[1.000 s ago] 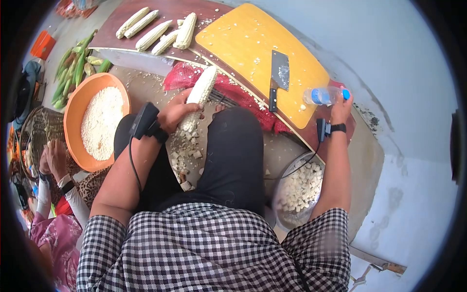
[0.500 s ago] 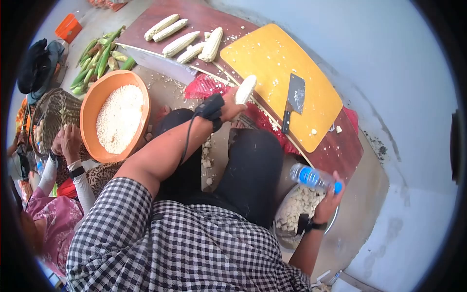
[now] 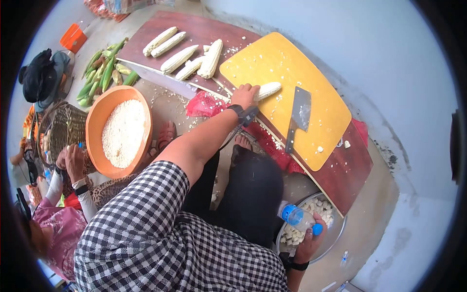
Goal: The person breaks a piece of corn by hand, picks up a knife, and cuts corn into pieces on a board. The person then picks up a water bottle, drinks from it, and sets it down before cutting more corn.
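My left hand (image 3: pixel 244 96) is closed on one end of a pale corn cob (image 3: pixel 269 90), which lies on the yellow cutting board (image 3: pixel 262 58). To the right of the cob a cleaver (image 3: pixel 300 109) rests on the board, its black handle toward the front edge. My right hand (image 3: pixel 308 243) grips a clear plastic bottle (image 3: pixel 297 217) with a blue label and blue cap near its neck. The bottle is tilted above a metal bowl (image 3: pixel 342 228) of pale chunks.
Several cobs (image 3: pixel 179 59) lie on the dark red board (image 3: pixel 194 19). An orange basin (image 3: pixel 92 141) of kernels stands at left, near a co-worker's hands (image 3: pixel 72 163) and a wicker basket (image 3: pixel 69 125). Husked green corn (image 3: pixel 107 75) is on the floor. Red netting (image 3: pixel 206 103) hangs below the board.
My left hand has moved forward and right, bringing the cob down onto the yellow board. My right hand and the bottle have shifted lower in view. The camera view has also shifted.
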A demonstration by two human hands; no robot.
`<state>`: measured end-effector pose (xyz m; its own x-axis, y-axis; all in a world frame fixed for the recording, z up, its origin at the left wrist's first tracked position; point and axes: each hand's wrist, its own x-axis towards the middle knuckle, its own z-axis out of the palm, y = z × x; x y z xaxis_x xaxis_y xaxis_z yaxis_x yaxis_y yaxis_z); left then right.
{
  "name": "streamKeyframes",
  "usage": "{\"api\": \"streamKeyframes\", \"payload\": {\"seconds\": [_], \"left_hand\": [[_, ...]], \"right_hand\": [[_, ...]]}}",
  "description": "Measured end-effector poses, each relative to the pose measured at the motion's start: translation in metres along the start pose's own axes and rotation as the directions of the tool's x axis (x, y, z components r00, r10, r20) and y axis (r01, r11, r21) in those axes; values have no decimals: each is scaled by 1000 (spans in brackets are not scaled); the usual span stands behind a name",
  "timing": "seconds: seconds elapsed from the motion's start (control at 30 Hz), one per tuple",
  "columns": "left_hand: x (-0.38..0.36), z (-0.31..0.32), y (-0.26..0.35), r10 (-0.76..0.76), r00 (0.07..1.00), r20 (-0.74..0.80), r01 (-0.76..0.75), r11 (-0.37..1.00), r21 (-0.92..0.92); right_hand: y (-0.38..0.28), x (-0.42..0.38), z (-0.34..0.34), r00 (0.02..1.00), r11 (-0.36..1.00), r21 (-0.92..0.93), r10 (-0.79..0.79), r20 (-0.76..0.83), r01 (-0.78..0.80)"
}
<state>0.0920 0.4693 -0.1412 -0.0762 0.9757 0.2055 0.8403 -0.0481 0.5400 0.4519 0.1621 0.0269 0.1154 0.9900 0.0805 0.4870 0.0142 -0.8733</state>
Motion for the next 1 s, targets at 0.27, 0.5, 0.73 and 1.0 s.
{"api": "streamKeyframes", "payload": {"seconds": [0.27, 0.5, 0.73, 1.0], "left_hand": [[-5, 1, -3, 20, 997, -76, -26, 997, -75], [-21, -23, 2, -14, 989, -148, 9, 999, -31], [-67, -99, 73, 176, 980, 98, -49, 679, -733], [-186, -202, 146, 556, 830, -47, -439, 599, -669]], "right_hand": [[-14, 35, 29, 997, 998, 44, -41, 60, 38], [-42, 56, 44, 983, 983, 57, -179, 35, 177], [-108, 72, 49, 934, 908, 222, -339, -114, 356], [-185, 58, 57, 826, 690, 491, -551, -121, 532]]}}
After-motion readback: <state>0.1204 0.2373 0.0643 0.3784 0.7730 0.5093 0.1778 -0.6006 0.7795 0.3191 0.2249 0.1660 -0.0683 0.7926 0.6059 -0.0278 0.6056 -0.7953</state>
